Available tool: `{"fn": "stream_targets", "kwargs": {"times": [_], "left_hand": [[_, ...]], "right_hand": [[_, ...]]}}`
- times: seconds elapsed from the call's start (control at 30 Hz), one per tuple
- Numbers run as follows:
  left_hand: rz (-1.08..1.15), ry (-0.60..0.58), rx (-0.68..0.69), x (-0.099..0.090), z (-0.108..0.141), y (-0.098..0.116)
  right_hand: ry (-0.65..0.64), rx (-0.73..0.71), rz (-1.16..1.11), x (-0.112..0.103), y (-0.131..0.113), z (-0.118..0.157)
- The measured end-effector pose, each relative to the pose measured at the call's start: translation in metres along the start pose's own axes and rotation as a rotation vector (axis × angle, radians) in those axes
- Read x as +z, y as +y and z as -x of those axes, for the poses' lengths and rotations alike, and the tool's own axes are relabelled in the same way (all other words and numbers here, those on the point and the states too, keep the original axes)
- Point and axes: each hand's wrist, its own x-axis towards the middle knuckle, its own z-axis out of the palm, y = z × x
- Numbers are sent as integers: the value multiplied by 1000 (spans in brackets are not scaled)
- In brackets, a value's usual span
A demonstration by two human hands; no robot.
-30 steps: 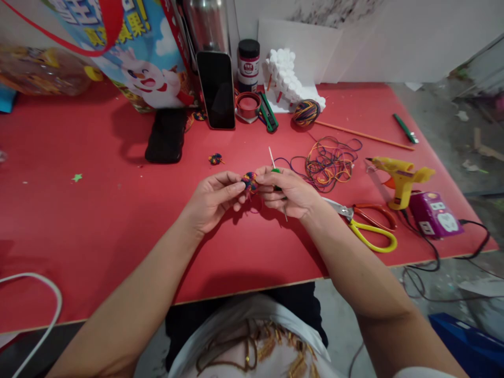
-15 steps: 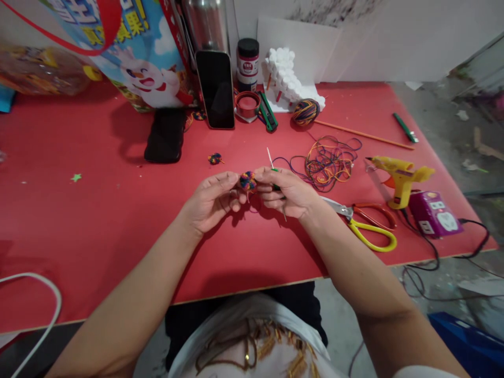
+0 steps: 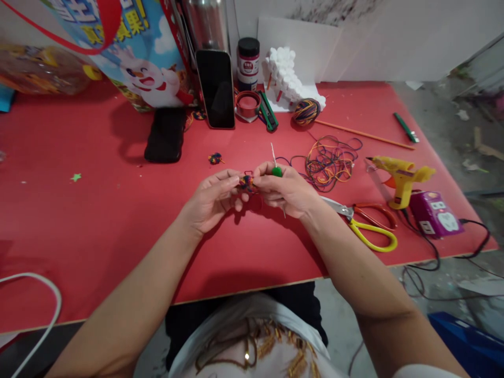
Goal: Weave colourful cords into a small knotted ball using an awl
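Between both hands is a small multicoloured crochet piece [image 3: 247, 182], partly covered by fingers. My left hand [image 3: 216, 200] pinches its left edge. The thumb and forefinger of my right hand [image 3: 284, 192] pinch its right edge. A crochet hook [image 3: 276, 171] with a green grip also lies in my right hand, its metal tip pointing up and away. Loose variegated yarn [image 3: 329, 163] is heaped in a tangle right of the hands, with a strand running towards them. Another small crochet piece [image 3: 215, 158] rests on the red table [image 3: 129, 231] beyond my left hand.
Scissors [image 3: 358, 218] lie beside my right forearm, with a yellow glue gun [image 3: 403, 176] and a purple box [image 3: 435, 214] farther right. A yarn ball [image 3: 306, 112], green cutter [image 3: 268, 112], propped phone [image 3: 216, 89] and black phone [image 3: 165, 135] are at the back.
The crochet piece has tilted between my fingers, so its round face shows less and a small yarn loop stands above it. The hook in my right hand has shifted slightly, showing more green grip.
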Motion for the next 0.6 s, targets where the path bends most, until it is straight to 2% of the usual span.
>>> {"fn": "stream_targets", "kwargs": {"times": [0.17, 0.47, 0.6], "left_hand": [[-36, 5, 87, 1, 1, -3], [-58, -9, 125, 0, -1, -2], [-106, -9, 192, -1, -1, -5]], "right_hand": [[21, -61, 77, 2, 2, -1], [44, -184, 245, 0, 5, -2], [17, -253, 328, -3, 4, -1]]}}
